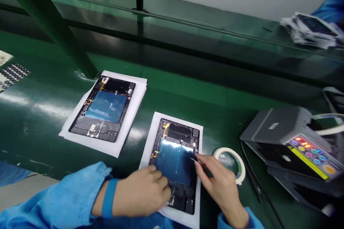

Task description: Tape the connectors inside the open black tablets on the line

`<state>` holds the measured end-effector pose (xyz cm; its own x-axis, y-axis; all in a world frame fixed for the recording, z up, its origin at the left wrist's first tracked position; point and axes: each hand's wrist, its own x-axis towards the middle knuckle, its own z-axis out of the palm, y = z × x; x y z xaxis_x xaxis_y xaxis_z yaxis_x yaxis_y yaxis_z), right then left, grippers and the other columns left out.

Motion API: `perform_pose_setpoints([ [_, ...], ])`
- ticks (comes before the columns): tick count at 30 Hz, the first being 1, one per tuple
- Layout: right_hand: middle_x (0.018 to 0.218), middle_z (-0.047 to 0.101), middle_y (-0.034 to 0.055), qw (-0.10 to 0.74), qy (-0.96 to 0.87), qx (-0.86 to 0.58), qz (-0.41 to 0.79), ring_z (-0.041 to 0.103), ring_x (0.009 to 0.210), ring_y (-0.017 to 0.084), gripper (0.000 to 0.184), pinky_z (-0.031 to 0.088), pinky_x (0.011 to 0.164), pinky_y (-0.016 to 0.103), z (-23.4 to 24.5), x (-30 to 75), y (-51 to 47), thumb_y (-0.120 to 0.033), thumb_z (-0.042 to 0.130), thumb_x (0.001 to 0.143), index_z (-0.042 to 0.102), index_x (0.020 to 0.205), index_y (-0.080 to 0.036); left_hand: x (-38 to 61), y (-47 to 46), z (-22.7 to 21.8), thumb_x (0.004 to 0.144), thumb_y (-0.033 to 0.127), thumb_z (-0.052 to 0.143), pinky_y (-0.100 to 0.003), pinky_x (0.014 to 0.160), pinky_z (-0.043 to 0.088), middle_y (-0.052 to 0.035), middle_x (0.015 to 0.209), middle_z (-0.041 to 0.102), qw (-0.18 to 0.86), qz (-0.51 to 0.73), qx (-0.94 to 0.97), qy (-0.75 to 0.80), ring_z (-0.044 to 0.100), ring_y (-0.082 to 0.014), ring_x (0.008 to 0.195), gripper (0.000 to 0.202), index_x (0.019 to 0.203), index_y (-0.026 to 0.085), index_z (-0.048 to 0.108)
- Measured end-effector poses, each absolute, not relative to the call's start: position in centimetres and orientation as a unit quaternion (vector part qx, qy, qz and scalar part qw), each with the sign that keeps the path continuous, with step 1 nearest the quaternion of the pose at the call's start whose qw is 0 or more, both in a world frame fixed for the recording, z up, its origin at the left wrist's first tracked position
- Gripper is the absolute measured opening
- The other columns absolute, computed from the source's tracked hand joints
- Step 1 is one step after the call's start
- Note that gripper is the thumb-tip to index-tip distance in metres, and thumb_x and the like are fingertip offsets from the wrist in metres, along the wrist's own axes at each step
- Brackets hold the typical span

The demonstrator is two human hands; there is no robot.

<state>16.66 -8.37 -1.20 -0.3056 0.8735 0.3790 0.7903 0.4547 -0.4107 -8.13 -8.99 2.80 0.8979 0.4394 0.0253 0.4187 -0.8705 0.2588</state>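
An opened tablet (177,166) with a blue battery panel lies on white sheets (152,128) in front of me. My left hand (142,191), a blue band at its wrist, rests over the tablet's lower left side. Its fingers are curled and their tips are hidden. At the right edge of the same tablet, my right hand (219,182) has thumb and forefinger pinched together beside the battery. Something thin and pale shows near those fingertips, too small to name. A second opened tablet (103,109) lies on its own white sheets further left.
A roll of masking tape (243,166) lies right of my right hand. Beyond it stands a grey tape dispenser (279,128) with a lit display and a cable (251,171). A green post (51,25) rises behind the left tablet. Stacked devices (309,30) and a blue sleeve (330,9) appear far right.
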Motion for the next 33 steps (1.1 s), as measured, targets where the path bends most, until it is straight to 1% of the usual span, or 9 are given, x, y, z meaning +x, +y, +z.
perform_pose_setpoints([
  [3, 0.086, 0.070, 0.0032, 0.258, -0.820, -0.510, 0.030, 0.065, 0.069, 0.010, 0.016, 0.050, 0.061, 0.021, -0.3, 15.4, -5.9, -0.022, 0.054, 0.088, 0.064, 0.099, -0.017, -8.3, -5.2, 2.9, 0.086, 0.029, 0.060, -0.032, 0.061, 0.039, -0.0026, 0.072, 0.058, 0.076, 0.029, 0.955, 0.285, 0.055, -0.0186, 0.068, 0.015, 0.079, 0.016, 0.055],
  [7, 0.084, 0.070, 0.0030, 0.222, -0.836, -0.494, -0.081, 0.063, 0.063, 0.009, 0.015, 0.044, 0.055, 0.021, -0.4, 13.8, -2.3, -0.021, 0.054, 0.088, 0.064, 0.096, -0.014, -8.2, -1.3, 1.8, 0.088, 0.029, 0.059, -0.032, 0.066, 0.039, -0.0061, 0.085, 0.059, 0.012, 0.013, 0.936, 0.352, 0.057, -0.0216, 0.082, 0.016, 0.088, 0.014, 0.057],
  [11, 0.084, 0.071, 0.0020, 0.199, -0.833, -0.499, -0.135, 0.063, 0.063, 0.010, 0.015, 0.043, 0.056, 0.023, -1.2, 14.8, -1.5, -0.022, 0.059, 0.085, 0.064, 0.097, -0.014, -8.3, 0.0, 0.1, 0.088, 0.035, 0.059, -0.034, 0.075, 0.041, -0.0102, 0.105, 0.059, 0.015, 0.026, 0.931, 0.364, 0.053, -0.0253, 0.101, 0.024, 0.099, 0.013, 0.057],
  [15, 0.082, 0.070, 0.0010, 0.190, -0.817, -0.520, -0.162, 0.061, 0.060, 0.010, 0.019, 0.043, 0.055, 0.023, -1.7, 17.7, -3.0, -0.021, 0.066, 0.080, 0.063, 0.098, -0.014, -8.7, 0.3, -0.7, 0.090, 0.032, 0.055, -0.038, 0.084, 0.041, -0.0113, 0.112, 0.058, 0.020, 0.047, 0.933, 0.355, 0.051, -0.0269, 0.106, 0.025, 0.104, 0.012, 0.057],
  [19, 0.083, 0.070, 0.0014, 0.196, -0.809, -0.540, -0.126, 0.062, 0.062, 0.010, 0.019, 0.044, 0.056, 0.022, -2.5, 19.2, -3.5, -0.021, 0.066, 0.080, 0.063, 0.098, -0.015, -8.0, 0.2, -0.2, 0.093, 0.026, 0.049, -0.038, 0.084, 0.042, -0.0106, 0.109, 0.060, 0.022, 0.075, 0.939, 0.334, 0.053, -0.0249, 0.102, 0.019, 0.100, 0.011, 0.058],
  [23, 0.084, 0.070, 0.0027, 0.239, -0.798, -0.552, -0.030, 0.065, 0.068, 0.011, 0.015, 0.048, 0.059, 0.021, -3.2, 19.5, -2.9, -0.021, 0.064, 0.082, 0.063, 0.096, -0.016, -5.1, -0.3, 0.9, 0.092, 0.021, 0.048, -0.032, 0.070, 0.043, -0.0073, 0.091, 0.062, 0.036, 0.097, 0.950, 0.295, 0.056, -0.0205, 0.083, 0.014, 0.094, 0.012, 0.058],
  [27, 0.085, 0.070, 0.0039, 0.280, -0.786, -0.546, 0.074, 0.066, 0.072, 0.012, 0.013, 0.051, 0.062, 0.022, -3.0, 20.1, -2.8, -0.019, 0.059, 0.084, 0.063, 0.096, -0.017, -1.4, -0.4, 1.3, 0.092, 0.015, 0.044, -0.030, 0.061, 0.040, -0.0037, 0.074, 0.056, 0.054, 0.082, 0.952, 0.289, 0.053, -0.0174, 0.068, 0.014, 0.092, 0.012, 0.057],
  [30, 0.086, 0.069, 0.0042, 0.309, -0.773, -0.542, 0.113, 0.065, 0.075, 0.013, 0.015, 0.052, 0.064, 0.023, -2.7, 20.7, -3.0, -0.017, 0.057, 0.085, 0.062, 0.099, -0.018, 0.4, 0.0, 0.9, 0.093, 0.016, 0.041, -0.032, 0.062, 0.039, -0.0048, 0.079, 0.056, 0.063, 0.050, 0.959, 0.273, 0.054, -0.0180, 0.072, 0.020, 0.106, 0.011, 0.055],
  [33, 0.092, 0.069, 0.0058, 0.305, -0.778, -0.532, 0.133, 0.065, 0.081, 0.014, 0.018, 0.053, 0.070, 0.026, -2.5, 21.1, -3.0, -0.017, 0.053, 0.087, 0.062, 0.103, -0.018, 1.0, 0.3, 0.3, 0.092, 0.032, 0.050, -0.033, 0.064, 0.038, -0.0061, 0.089, 0.056, 0.076, 0.020, 0.961, 0.265, 0.053, -0.0204, 0.082, 0.028, 0.111, 0.012, 0.053],
])
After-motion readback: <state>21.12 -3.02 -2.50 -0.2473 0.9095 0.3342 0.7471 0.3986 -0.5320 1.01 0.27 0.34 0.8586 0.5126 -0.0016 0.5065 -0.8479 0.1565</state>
